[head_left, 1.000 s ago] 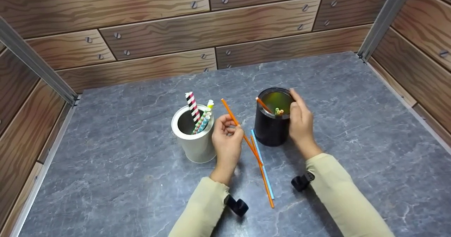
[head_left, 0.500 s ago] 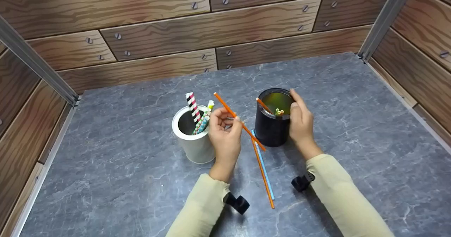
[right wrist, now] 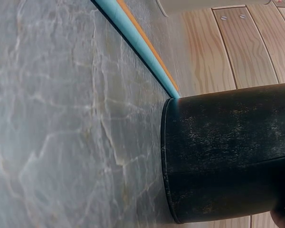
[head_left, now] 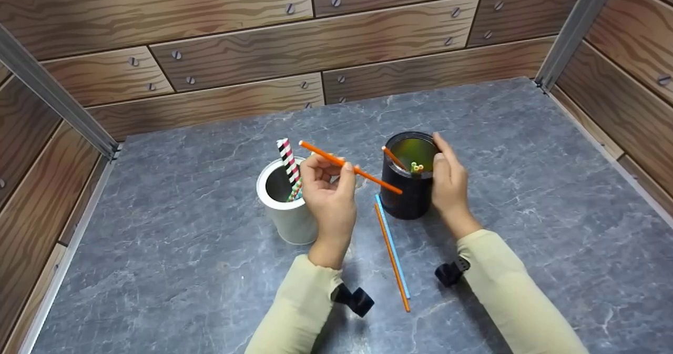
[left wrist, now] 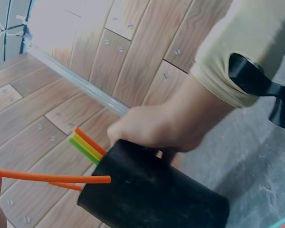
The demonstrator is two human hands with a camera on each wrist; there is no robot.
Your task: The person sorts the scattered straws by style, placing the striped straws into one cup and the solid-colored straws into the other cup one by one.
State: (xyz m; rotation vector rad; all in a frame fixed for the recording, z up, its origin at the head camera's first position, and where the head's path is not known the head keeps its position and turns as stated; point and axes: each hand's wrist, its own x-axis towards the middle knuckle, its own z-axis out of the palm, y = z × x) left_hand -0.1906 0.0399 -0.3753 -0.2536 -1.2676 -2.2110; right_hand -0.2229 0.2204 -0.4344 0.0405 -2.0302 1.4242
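Observation:
My left hand (head_left: 331,199) pinches an orange straw (head_left: 320,153) between thumb and fingers. The straw slants across, its lower right end in front of the black can (head_left: 405,199). With my right hand (head_left: 450,185) I grip the right side of that can, which stands upright on the table. Inside it are an orange straw (head_left: 393,157) and several thin greenish and yellow ones (head_left: 416,167). In the left wrist view the held straw (left wrist: 57,178) crosses before the black can (left wrist: 152,190). The right wrist view shows mostly the can's side (right wrist: 228,156).
A white can (head_left: 294,225) stands left of my left hand, holding striped paper straws (head_left: 287,162); the hand partly covers it. On the grey table (head_left: 173,270) lie an orange straw (head_left: 395,270) and a blue straw (head_left: 393,246), side by side. Wood-patterned walls (head_left: 236,43) surround the table.
My left hand has lifted the orange straw off the table and moved up and slightly left. The straw has turned flatter, its lower end rising to the black can. The right hand stays put.

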